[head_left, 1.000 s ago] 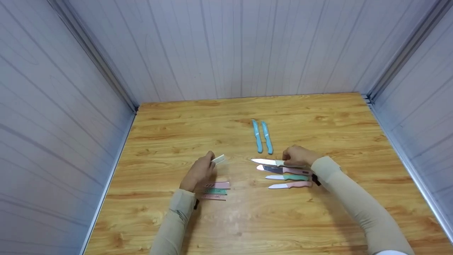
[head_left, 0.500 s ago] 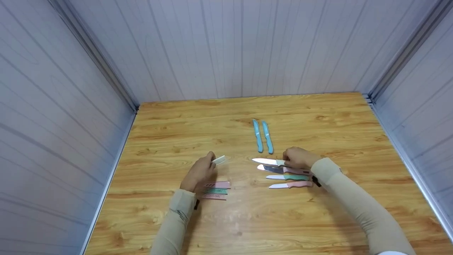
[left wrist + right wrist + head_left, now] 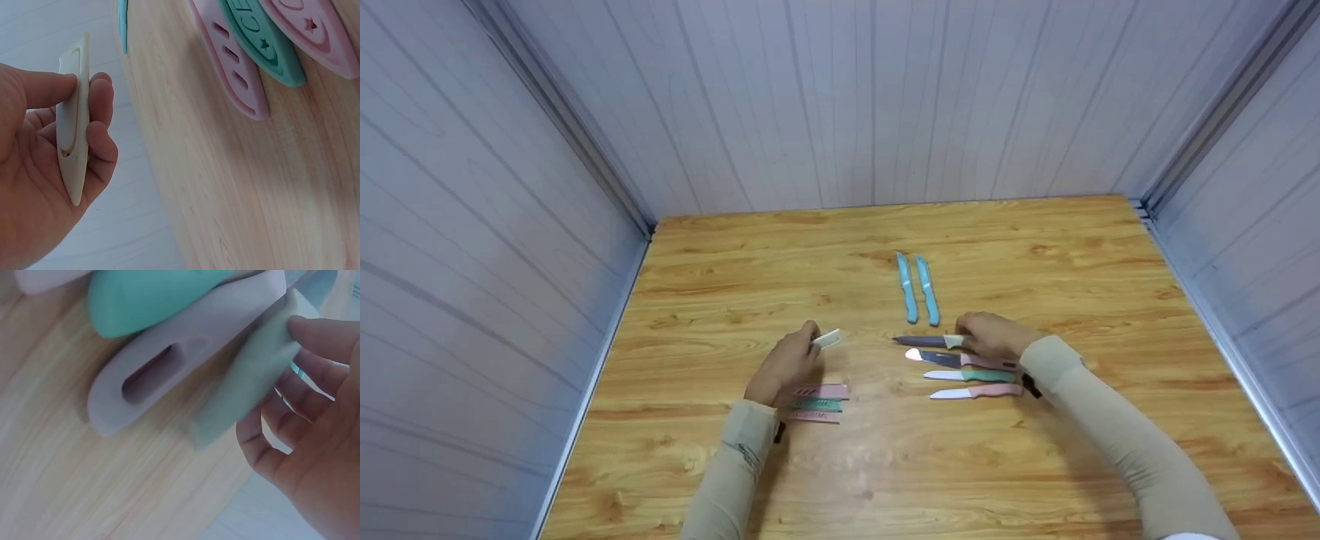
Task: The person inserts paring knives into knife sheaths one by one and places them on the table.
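My left hand holds a cream knife sheath between thumb and curled fingers, above the table and pointing right in the head view. With its thumb and fingers, my right hand pinches the pale handle of a knife, whose dark blade points left towards the sheath. In the right wrist view this pale handle lies alongside a pink handle with a slot. Nearer me in the head view are a pink-handled knife, a green-handled knife and another pink-handled knife.
Below my left hand lie a slotted pink sheath, a green sheath and a second pink sheath. Two blue knives lie side by side farther back on the wooden table. Panelled walls stand at the back and sides.
The pale-handled knife's blade has gone from bright white to dark, as if tilted slightly in my right hand. My left hand has shifted slightly right with the cream sheath.
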Demonstrator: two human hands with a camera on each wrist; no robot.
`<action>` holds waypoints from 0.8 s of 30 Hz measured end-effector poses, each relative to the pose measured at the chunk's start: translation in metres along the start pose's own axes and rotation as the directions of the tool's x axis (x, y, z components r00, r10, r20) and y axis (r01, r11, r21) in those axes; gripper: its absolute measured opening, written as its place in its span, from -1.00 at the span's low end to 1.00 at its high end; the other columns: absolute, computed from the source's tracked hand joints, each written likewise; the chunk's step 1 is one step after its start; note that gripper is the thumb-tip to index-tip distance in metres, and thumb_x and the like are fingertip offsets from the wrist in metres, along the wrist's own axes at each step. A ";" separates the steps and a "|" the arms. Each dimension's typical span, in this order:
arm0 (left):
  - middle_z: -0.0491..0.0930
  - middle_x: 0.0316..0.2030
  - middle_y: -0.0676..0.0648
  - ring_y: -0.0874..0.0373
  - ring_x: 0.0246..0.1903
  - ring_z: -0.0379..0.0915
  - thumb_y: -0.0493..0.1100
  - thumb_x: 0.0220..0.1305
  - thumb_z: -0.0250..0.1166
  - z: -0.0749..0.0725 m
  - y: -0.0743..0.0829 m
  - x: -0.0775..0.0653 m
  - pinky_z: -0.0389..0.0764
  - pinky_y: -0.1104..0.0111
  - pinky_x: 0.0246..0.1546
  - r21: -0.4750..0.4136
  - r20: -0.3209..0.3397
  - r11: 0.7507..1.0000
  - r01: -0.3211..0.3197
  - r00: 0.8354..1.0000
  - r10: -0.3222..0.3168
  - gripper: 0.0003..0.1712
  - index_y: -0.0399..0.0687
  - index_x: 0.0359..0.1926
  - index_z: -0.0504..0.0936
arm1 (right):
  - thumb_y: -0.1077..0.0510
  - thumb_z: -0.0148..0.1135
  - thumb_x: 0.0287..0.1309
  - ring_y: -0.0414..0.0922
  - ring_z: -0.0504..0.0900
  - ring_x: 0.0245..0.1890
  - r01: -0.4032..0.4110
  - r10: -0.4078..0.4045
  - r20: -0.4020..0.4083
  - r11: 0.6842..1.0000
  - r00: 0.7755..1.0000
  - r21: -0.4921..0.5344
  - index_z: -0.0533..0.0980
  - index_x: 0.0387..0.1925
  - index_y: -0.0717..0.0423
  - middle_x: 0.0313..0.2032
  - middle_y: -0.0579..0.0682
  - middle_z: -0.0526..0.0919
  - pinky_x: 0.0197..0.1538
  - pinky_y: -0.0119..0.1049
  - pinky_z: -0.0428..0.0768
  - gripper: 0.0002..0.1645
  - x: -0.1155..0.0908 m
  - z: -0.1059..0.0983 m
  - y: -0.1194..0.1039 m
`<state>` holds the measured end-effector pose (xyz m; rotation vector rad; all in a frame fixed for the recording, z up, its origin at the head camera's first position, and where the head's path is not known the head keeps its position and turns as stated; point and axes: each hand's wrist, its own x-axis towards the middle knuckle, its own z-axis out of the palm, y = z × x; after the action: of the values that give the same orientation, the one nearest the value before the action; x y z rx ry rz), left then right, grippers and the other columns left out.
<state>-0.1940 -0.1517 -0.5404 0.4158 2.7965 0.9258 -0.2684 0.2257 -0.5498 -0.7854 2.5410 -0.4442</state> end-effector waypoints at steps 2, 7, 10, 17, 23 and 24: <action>0.47 -0.46 -0.05 0.15 -0.59 0.28 -0.22 0.45 -0.04 -0.001 0.002 0.001 0.35 0.31 -0.53 -0.003 0.010 1.000 0.004 1.000 -0.004 -0.86 -0.16 -0.07 0.38 | 0.21 0.02 0.34 -0.07 0.51 -0.26 0.019 -0.019 -0.027 1.000 0.999 0.013 0.46 -0.11 0.17 -0.24 0.01 0.54 -0.16 -0.08 0.49 -0.83 -0.001 0.001 0.000; 0.44 -0.50 -0.02 0.19 -0.64 0.23 -0.18 0.46 -0.07 -0.003 0.007 0.004 0.29 0.35 -0.60 -0.029 0.027 0.999 0.017 1.000 -0.016 -0.79 -0.15 -0.03 0.41 | 0.19 -0.04 0.37 -0.10 0.46 -0.35 0.050 -0.045 -0.102 0.998 0.994 0.049 0.39 -0.12 0.16 -0.28 0.01 0.49 -0.24 -0.12 0.45 -0.85 -0.001 0.000 -0.002; 0.37 -0.55 0.03 0.20 -0.64 0.18 -0.16 0.47 -0.06 -0.004 0.011 0.007 0.26 0.37 -0.60 -0.045 0.024 0.999 -0.004 1.000 0.005 -0.79 -0.14 -0.09 0.46 | 0.16 -0.07 0.38 -0.11 0.46 -0.41 0.039 -0.028 -0.132 0.996 0.991 0.083 0.38 -0.10 0.16 -0.33 0.00 0.52 -0.29 -0.15 0.45 -0.83 0.000 -0.003 -0.006; 0.26 -0.59 0.07 0.22 -0.65 0.11 -0.16 0.47 -0.06 -0.007 0.020 0.012 0.20 0.40 -0.61 -0.055 0.004 0.993 -0.104 0.995 0.104 -0.79 -0.17 -0.21 0.46 | 0.18 -0.16 0.37 -0.12 0.38 -0.52 0.042 -0.017 -0.165 0.988 0.986 0.149 0.31 -0.07 0.17 -0.44 0.00 0.46 -0.43 -0.23 0.37 -0.80 -0.003 -0.013 -0.016; 0.28 -0.59 0.06 0.22 -0.64 0.13 -0.13 0.49 -0.10 -0.006 0.024 0.013 0.22 0.40 -0.60 -0.046 0.012 0.993 -0.106 0.994 0.107 -0.76 -0.15 -0.19 0.44 | 0.17 -0.17 0.32 -0.11 0.39 -0.50 0.058 -0.034 -0.185 0.990 0.982 0.126 0.32 -0.09 0.11 -0.42 -0.02 0.48 -0.36 -0.21 0.38 -0.80 -0.007 -0.016 -0.026; 0.29 -0.59 0.06 0.22 -0.64 0.13 -0.12 0.49 -0.10 -0.006 0.025 0.013 0.22 0.40 -0.60 -0.048 0.014 0.993 -0.109 0.994 0.110 -0.76 -0.16 -0.19 0.45 | 0.17 -0.16 0.31 -0.11 0.39 -0.50 0.062 -0.038 -0.188 0.991 0.981 0.122 0.33 -0.09 0.11 -0.41 -0.02 0.49 -0.35 -0.20 0.39 -0.79 -0.007 -0.016 -0.027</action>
<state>-0.2027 -0.1317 -0.5216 0.5718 2.7549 1.0038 -0.2585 0.2112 -0.5224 -0.7950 2.6349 -0.7198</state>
